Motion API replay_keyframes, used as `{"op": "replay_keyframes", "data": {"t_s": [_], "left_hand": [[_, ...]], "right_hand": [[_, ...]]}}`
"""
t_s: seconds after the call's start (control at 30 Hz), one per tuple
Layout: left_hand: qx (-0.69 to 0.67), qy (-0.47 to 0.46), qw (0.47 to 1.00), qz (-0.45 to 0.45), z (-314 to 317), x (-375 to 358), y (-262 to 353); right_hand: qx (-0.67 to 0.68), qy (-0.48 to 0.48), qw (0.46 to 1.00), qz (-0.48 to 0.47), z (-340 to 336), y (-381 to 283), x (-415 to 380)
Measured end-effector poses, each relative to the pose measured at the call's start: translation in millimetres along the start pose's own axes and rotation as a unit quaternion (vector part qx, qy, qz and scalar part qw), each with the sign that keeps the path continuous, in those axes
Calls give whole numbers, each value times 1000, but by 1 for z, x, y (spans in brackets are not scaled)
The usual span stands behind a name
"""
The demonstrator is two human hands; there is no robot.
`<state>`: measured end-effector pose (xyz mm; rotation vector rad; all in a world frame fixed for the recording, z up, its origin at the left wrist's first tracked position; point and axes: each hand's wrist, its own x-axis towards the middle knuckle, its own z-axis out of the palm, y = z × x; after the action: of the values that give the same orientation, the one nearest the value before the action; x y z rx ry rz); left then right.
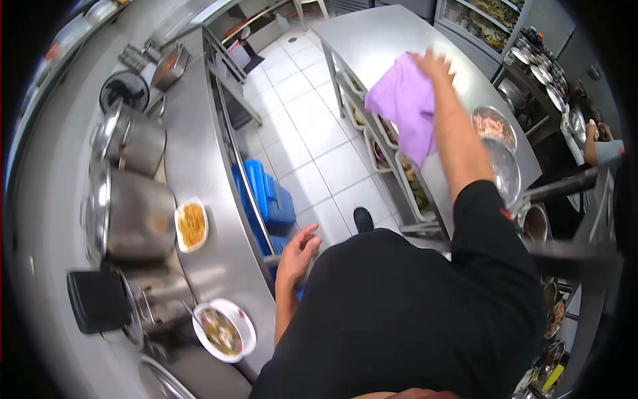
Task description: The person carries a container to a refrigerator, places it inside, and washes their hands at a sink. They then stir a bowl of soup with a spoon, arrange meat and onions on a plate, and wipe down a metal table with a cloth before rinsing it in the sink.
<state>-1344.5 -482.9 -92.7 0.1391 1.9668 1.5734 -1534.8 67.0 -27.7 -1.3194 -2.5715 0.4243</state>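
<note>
Left worktop (199, 126): lidded pots (136, 213), ranged toward the wall, presumably leaving the front edge usable; white dish (191, 249) of yellow food and soup bowl (203, 338) with spoon, both forward of the pots, likely for easy reach. Left hand (298, 256): beside that worktop, fingers loosely bent and parted, holding nothing I can see. Purple cloth (402, 100): on the right worktop (392, 30), hanging over its edge above vegetable tubs (380, 171). Right hand (435, 68): at the cloth's far corner, perhaps to control it; fingers spread but blurred, whether gripping I cannot tell. Meat bowl (510, 133) and metal bowl (503, 174): beyond the forearm, apart from the cloth, perhaps to stay clear. Far right: another person's hand (591, 132).
</note>
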Motion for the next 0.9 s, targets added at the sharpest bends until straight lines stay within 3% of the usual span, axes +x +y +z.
{"op": "replay_keyframes", "data": {"t_s": [0.07,0.13,0.2,0.3,0.6,0.67,0.73,0.77,0.87,0.9], "left_hand": [[22,21,999,-16,-10,33,12],[10,36,999,-29,-22,71,26],[-12,55,997,-55,-40,105,19],[-98,64,989,-86,-58,157,25],[-35,18,976,-216,-139,369,-22],[167,-95,972,-134,-192,416,-102],[448,-205,866,81,-244,453,-165],[480,-214,842,121,-267,465,-172],[390,-150,907,54,-307,486,-154],[445,-159,880,38,-320,494,-149]], "right_hand": [[31,-118,992,38,71,20,-28],[-100,4,995,13,100,9,-60],[-77,32,996,-19,109,5,-24],[-57,26,998,-11,110,20,24],[-131,41,984,117,113,43,125],[-134,35,977,159,113,34,105],[-139,35,970,195,113,17,69],[-146,35,967,208,113,9,51],[-190,72,950,235,114,8,33],[-210,74,936,273,114,14,40]]}}
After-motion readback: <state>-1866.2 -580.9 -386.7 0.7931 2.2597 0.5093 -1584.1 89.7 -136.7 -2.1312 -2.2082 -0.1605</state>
